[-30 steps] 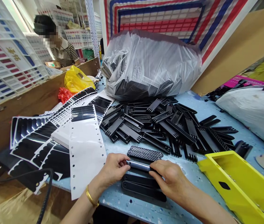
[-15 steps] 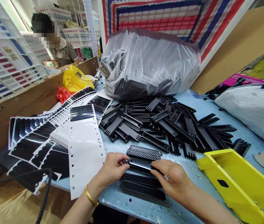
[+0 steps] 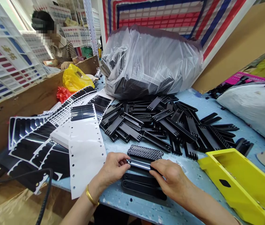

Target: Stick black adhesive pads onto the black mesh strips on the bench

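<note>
Between my two hands a glossy black strip (image 3: 139,164), rounded at its left end with a small hole, is held level over the table. My left hand (image 3: 115,166) pinches its left end between thumb and fingertips. The right end is gripped by my right hand (image 3: 170,175), which covers it. Just beyond lie patterned black bars (image 3: 144,151) with a mesh-like surface. Nearer to me are smooth black bars (image 3: 144,189), side by side, partly under my right hand. A white backing sheet (image 3: 85,156) with a few black stickers (image 3: 82,112) lies left of my left hand.
A heap of black plastic pieces (image 3: 151,122) spreads behind my hands, before a large plastic bag (image 3: 151,59). At right stands a yellow bin (image 3: 231,184). More sticker sheets (image 3: 36,150) and a black cable (image 3: 49,187) are at left. A person (image 3: 63,50) sits beyond the partition.
The glossy strip has tilted slightly, so its shine looks different. Both hands keep their grip, with my right hand shifted a little left. The person beyond the partition now shows a hand.
</note>
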`<state>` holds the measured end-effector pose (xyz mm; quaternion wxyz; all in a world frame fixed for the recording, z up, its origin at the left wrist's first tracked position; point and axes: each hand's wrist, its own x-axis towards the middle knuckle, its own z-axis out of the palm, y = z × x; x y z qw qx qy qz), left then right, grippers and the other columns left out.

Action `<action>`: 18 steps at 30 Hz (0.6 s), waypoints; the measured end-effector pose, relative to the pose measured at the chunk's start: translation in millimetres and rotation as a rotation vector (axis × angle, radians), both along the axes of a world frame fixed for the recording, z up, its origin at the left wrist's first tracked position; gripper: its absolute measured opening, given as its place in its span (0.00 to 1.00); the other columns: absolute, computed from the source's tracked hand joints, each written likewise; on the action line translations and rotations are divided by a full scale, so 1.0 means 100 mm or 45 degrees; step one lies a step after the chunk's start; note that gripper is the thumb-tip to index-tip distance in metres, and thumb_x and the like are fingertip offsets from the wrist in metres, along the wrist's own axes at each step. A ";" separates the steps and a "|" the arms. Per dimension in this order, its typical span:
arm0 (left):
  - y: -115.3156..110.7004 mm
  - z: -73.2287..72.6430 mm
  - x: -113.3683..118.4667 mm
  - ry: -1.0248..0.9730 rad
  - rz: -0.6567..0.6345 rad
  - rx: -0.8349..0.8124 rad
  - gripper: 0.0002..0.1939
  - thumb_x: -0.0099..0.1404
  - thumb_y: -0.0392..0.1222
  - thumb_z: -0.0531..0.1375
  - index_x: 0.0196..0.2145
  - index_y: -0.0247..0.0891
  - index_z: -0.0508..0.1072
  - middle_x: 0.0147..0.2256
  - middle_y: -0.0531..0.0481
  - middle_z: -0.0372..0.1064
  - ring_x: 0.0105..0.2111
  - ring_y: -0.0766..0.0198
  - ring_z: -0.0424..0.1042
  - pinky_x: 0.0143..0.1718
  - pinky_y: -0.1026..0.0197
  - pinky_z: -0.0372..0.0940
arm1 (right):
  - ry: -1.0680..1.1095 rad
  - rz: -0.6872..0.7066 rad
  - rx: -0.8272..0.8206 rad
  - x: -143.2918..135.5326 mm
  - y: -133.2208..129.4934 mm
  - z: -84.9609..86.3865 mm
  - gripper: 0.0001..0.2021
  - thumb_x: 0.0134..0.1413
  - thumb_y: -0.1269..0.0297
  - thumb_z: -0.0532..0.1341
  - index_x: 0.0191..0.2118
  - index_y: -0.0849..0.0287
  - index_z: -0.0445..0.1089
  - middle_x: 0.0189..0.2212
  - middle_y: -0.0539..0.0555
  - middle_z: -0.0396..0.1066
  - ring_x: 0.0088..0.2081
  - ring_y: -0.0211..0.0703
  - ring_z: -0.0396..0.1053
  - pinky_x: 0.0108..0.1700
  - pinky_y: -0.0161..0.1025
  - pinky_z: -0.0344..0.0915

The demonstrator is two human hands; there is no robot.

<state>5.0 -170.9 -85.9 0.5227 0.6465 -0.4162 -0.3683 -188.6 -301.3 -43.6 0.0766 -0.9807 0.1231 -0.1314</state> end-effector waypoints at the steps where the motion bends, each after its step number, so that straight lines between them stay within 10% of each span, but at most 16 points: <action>1: 0.00 0.00 0.00 -0.004 0.002 -0.003 0.13 0.52 0.37 0.58 0.33 0.33 0.79 0.21 0.53 0.66 0.23 0.67 0.63 0.25 0.66 0.59 | 0.001 0.004 -0.008 0.00 0.00 0.00 0.09 0.58 0.72 0.56 0.31 0.58 0.72 0.30 0.56 0.74 0.30 0.46 0.71 0.33 0.40 0.64; 18: 0.00 -0.06 0.03 -0.017 -0.015 -0.005 0.17 0.59 0.46 0.54 0.34 0.32 0.79 0.20 0.51 0.66 0.22 0.63 0.68 0.25 0.64 0.61 | 0.025 -0.041 -0.022 0.02 0.05 0.00 0.09 0.57 0.74 0.57 0.29 0.59 0.71 0.28 0.54 0.74 0.30 0.47 0.71 0.35 0.40 0.63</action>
